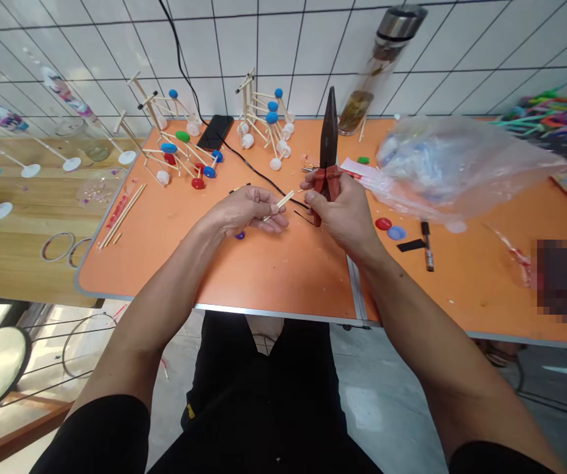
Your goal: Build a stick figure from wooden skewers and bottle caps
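- A single view, from a camera worn on the person's head, looking out over their own forearms
- Faces forward and down across the orange desk (264,276) toward the tiled wall (273,39)
- Sits close: the left hand (246,210) and right hand (337,210) fall near mid-frame
- Wide angle: the lower edge takes in the tiled floor (382,408) and the person's black shorts (264,395)

White tiled wall (273,46), orange table (264,276), wooden table (22,263), grey floor (387,395)
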### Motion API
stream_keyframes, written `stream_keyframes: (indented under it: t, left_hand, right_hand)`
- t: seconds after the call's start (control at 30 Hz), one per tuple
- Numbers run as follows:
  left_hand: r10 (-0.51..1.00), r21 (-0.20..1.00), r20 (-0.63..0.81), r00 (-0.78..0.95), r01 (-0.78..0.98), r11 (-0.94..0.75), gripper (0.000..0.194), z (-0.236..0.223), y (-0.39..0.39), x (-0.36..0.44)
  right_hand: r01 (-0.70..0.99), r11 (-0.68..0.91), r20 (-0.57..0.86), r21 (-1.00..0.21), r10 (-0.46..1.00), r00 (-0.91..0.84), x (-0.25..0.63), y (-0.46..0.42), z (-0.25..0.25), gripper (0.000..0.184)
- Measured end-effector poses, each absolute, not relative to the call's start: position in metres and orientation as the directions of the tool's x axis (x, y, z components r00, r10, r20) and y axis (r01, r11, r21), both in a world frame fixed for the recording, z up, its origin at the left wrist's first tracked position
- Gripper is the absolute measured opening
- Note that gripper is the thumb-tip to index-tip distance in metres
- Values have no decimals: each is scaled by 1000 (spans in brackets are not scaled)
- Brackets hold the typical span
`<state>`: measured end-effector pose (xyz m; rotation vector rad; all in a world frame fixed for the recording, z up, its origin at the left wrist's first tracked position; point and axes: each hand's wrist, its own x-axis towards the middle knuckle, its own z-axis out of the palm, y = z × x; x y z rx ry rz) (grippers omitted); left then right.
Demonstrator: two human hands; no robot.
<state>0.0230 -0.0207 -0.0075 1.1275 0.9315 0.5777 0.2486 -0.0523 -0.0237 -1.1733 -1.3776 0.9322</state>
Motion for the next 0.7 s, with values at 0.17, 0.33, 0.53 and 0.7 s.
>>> stream_keyframes:
  t: [0.17,0.33,0.53,0.7]
  left_hand:
    - [768,935,-332,548,82,346,9,-11,-21,27]
    - [758,934,-330,563,76,349,7,-12,-22,27]
    - [747,928,-335,574,62,368,4,-13,-24,29]
    - [759,926,-331,561,39,376,7,-13,-24,31]
  right_hand:
    - [109,217,220,-970,975,16,247,-49,-29,32]
    - [130,218,218,-967,976,-18,244,-49,-29,31]
    - [149,214,214,-966,977,-16,245,-47,-29,29]
    - [135,187,189,-973,982,2,248,-45,-32,35]
